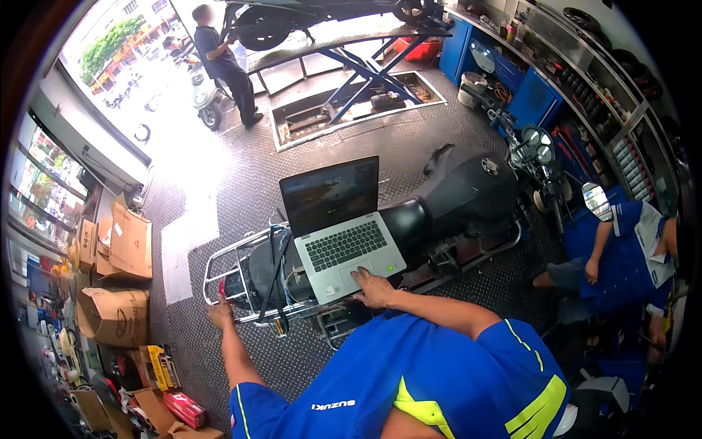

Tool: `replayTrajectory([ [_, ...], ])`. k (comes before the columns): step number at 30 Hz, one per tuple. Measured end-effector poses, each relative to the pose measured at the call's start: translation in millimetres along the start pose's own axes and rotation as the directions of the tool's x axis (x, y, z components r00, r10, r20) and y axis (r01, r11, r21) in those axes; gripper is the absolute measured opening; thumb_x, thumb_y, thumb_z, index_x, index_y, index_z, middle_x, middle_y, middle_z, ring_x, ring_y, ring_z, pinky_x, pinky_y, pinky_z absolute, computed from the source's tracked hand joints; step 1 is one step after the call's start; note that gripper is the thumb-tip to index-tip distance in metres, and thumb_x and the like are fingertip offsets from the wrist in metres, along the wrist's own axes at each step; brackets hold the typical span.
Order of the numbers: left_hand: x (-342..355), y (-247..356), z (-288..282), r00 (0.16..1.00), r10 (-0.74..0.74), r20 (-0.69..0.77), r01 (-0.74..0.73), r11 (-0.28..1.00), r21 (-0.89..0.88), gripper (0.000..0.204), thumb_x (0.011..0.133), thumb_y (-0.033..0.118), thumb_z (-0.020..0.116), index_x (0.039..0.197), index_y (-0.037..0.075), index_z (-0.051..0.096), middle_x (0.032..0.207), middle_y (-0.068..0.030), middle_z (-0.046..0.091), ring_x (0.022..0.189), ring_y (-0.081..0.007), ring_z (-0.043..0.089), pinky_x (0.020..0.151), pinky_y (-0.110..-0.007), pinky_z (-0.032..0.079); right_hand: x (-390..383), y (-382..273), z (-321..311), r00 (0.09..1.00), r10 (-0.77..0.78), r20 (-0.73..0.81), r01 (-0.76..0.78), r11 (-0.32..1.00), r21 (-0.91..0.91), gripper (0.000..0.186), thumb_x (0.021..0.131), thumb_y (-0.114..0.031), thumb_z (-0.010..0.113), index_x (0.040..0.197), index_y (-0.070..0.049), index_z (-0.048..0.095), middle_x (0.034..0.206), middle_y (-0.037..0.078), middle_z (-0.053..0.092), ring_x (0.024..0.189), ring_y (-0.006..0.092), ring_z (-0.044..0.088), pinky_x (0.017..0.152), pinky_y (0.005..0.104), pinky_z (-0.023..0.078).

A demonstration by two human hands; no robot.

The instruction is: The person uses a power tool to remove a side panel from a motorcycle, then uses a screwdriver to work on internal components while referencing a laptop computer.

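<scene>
Head cam: we stand over a black motorcycle (468, 194) at centre frame, w/ a silver laptop (344, 241) sitting open on its seat, screen lit, keyboard toward us. Our right hand (374, 287) lies flat on the laptop's front edge, fingers spread by the touchpad, gripping nothing. Our left hand (221, 311) is at lower left of centre, touching the rear end of the chrome luggage rack (223, 263), right by a small red part; fingers look loosely curled, but we can't tell if they actually close round anything. Blue & dark cables (278, 260) run from the laptop's left side down over the bike's tail.

Right edge: another person in a blue uniform (621, 256) crouches near the bike's front wheel area, below a round mirror (596, 201). Upper left: a third person (223, 62) stands by a white scooter (205, 91) at the shop entrance. Top centre: a blue scissor lift (365, 69) w/ another bike up on it. Cardboard boxes (117, 293) pile along the left edge.
</scene>
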State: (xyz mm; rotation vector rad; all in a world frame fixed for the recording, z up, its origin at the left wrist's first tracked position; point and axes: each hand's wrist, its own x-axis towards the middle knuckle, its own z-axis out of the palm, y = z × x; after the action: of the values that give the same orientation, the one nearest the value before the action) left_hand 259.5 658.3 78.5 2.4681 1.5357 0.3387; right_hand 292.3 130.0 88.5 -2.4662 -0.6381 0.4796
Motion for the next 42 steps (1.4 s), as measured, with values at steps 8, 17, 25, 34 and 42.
replayTrajectory([
  [8, -6.2, 5.2, -3.9, 0.999, 0.042, -0.005, -0.042, 0.999, 0.013, 0.084, 0.091, 0.061, 0.059, 0.131, -0.012, 0.047, 0.113, -0.0393, 0.065, 0.106, -0.0525, 0.065, 0.093, -0.056, 0.052, 0.1, 8.2, 2.9, 0.996, 0.044, -0.072, -0.041, 0.998, 0.039, 0.075, 0.09, -0.032, 0.071, 0.148, -0.002, 0.035, 0.15, 0.034, 0.037, 0.12, 0.0501, 0.058, 0.102, 0.0528, 0.05],
  [17, -5.6, 4.6, -3.9, 1.0, 0.027, -0.008, -0.027, 0.999, 0.02, 0.083, 0.09, 0.061, 0.059, 0.129, -0.011, 0.048, 0.112, -0.0391, 0.065, 0.105, -0.0526, 0.066, 0.092, -0.057, 0.052, -4.6, 6.4, 7.1, 1.0, -0.027, -0.014, 0.027, 1.0, 0.014, 0.075, 0.089, -0.032, 0.072, 0.148, -0.002, 0.036, 0.149, 0.033, 0.04, 0.12, 0.0483, 0.059, 0.103, 0.0513, 0.049],
  [25, 1.7, -2.0, 2.0, 0.999, 0.036, -0.023, -0.035, 0.998, 0.05, 0.086, 0.09, 0.062, 0.058, 0.135, -0.011, 0.046, 0.113, -0.0379, 0.066, 0.104, -0.0509, 0.067, 0.09, -0.056, 0.053, -5.4, 7.1, 8.2, 0.995, -0.094, -0.03, 0.096, 0.993, 0.071, 0.073, 0.09, -0.031, 0.072, 0.148, -0.001, 0.037, 0.147, 0.032, 0.042, 0.119, 0.0483, 0.059, 0.102, 0.0514, 0.049],
  [34, -6.0, 5.5, -2.9, 1.0, 0.026, 0.006, -0.026, 0.998, 0.059, 0.085, 0.091, 0.063, 0.057, 0.133, -0.011, 0.047, 0.11, -0.0374, 0.067, 0.103, -0.0512, 0.067, 0.089, -0.056, 0.053, -7.2, 6.1, 0.7, 0.999, -0.015, -0.03, 0.017, 0.999, 0.046, 0.073, 0.09, -0.031, 0.071, 0.148, -0.001, 0.037, 0.15, 0.033, 0.038, 0.123, 0.0488, 0.056, 0.104, 0.052, 0.048],
  [42, -5.3, 7.7, -8.8, 1.0, -0.018, 0.022, 0.018, 1.0, 0.008, 0.083, 0.088, 0.062, 0.062, 0.129, -0.009, 0.052, 0.119, -0.0374, 0.064, 0.112, -0.0505, 0.064, 0.097, -0.054, 0.05, -6.7, 1.5, 0.3, 1.0, 0.029, -0.012, -0.029, 1.0, 0.013, 0.076, 0.089, -0.029, 0.073, 0.147, 0.001, 0.035, 0.151, 0.035, 0.037, 0.122, 0.0491, 0.057, 0.104, 0.052, 0.049],
])
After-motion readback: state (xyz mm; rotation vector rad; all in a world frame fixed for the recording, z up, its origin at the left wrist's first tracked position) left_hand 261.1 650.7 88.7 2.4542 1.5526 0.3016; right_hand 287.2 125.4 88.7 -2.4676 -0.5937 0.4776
